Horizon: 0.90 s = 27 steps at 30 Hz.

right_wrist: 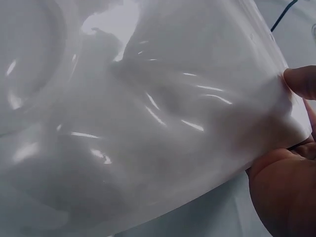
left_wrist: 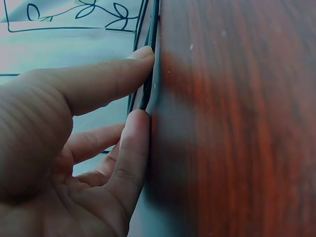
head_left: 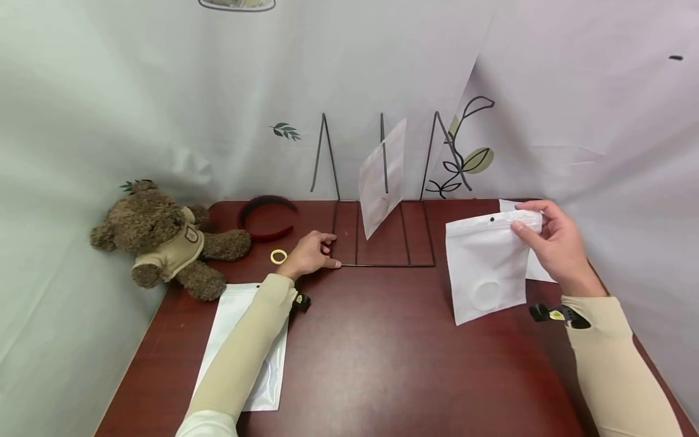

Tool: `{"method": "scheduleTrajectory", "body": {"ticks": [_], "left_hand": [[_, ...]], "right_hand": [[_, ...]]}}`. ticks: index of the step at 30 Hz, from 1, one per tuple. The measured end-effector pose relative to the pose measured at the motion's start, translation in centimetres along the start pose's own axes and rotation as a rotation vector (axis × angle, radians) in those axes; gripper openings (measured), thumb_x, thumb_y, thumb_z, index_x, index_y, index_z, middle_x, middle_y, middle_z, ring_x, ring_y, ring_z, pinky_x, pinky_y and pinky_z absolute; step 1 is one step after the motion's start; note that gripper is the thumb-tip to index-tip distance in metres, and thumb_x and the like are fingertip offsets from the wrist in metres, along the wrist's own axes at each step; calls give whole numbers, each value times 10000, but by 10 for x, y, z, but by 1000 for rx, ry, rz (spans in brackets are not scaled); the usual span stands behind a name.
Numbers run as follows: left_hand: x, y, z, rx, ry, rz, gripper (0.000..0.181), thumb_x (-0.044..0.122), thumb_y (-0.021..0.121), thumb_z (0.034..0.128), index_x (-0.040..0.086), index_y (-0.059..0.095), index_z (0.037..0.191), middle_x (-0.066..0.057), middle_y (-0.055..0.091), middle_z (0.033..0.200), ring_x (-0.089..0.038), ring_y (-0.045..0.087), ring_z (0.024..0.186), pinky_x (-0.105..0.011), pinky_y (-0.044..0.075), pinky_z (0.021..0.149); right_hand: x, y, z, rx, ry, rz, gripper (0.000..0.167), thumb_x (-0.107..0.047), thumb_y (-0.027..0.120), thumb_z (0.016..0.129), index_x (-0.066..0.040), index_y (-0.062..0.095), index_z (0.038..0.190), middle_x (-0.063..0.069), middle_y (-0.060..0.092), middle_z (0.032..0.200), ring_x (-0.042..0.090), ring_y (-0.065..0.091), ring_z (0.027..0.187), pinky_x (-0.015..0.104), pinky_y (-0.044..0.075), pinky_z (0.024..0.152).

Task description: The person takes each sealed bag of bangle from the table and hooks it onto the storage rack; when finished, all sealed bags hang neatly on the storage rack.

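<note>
As the left hand (head_left: 310,254) holds the near corner of a black wire rack (head_left: 382,266), the right hand (head_left: 557,243) lifts a white pouch (head_left: 480,258) above a reddish-brown table (head_left: 404,346). The right thumb lies over the front of the pouch and the fingers bend behind it, pinching its upper corner; the rest of the pouch hangs to the left of that grip and below it, with a small dark hole along the top and a round outline pressed through low on its face. The left thumb and forefinger close on the wire at the corner, with the other fingers curled beneath the palm.

Between the two grips, beyond the left fingertips, the rack raises three bent prongs, and a second pouch (head_left: 383,176) slants at the middle one, whose wire crosses its front. Partly hidden behind the right hand and the lifted pouch is another white packet (head_left: 540,270). Just left of the left hand sits a yellow ring (head_left: 272,257), with a dark red headband (head_left: 243,213) behind it. Farther left leans a brown teddy bear (head_left: 169,243) in a tan shirt, and under the left forearm lies a long silvery-white bag (head_left: 226,312).
</note>
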<state>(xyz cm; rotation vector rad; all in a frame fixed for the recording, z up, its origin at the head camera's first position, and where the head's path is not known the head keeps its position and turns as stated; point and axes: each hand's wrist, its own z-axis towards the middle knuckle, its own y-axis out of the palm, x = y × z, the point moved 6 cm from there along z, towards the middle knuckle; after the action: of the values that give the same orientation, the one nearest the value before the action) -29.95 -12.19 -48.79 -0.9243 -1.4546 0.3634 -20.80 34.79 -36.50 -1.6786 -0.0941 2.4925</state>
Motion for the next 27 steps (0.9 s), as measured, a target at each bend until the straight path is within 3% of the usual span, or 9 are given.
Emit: {"method": "scheduleTrajectory", "body": {"ticks": [7,16,22,27], "left_hand": [[4,2,3,-4,12,16,761,215,945,793,32,622,1458,-123,612,1213,-214,588,1018,-386,483,980],[4,-2,2,1,8,1,758,198,947,792,23,622,1454,-137,610,1235,-208,591,1004,-376,483,962],[2,-1,1,-10,-4,-13,765,189,941,803,34,608,1474,-134,597,1251,-211,582,1011,-376,472,972],[2,1,2,-13,0,-9,771,194,943,799,35,607,1474,-130,598,1250,-208,585,1015,-368,474,970]], "right_hand": [[-25,11,0,50,-77,69,350,128,696,922,19,692,1255,-10,755,924,60,687,656,149,505,553],[-53,30,9,43,-178,123,373,148,702,900,67,676,1264,36,754,949,103,636,628,173,421,496],[-62,43,15,51,-237,144,370,159,702,890,125,654,1255,51,762,959,98,699,697,162,533,586],[-63,48,21,72,-243,164,358,157,696,894,131,648,1247,56,760,950,96,710,703,168,543,598]]}}
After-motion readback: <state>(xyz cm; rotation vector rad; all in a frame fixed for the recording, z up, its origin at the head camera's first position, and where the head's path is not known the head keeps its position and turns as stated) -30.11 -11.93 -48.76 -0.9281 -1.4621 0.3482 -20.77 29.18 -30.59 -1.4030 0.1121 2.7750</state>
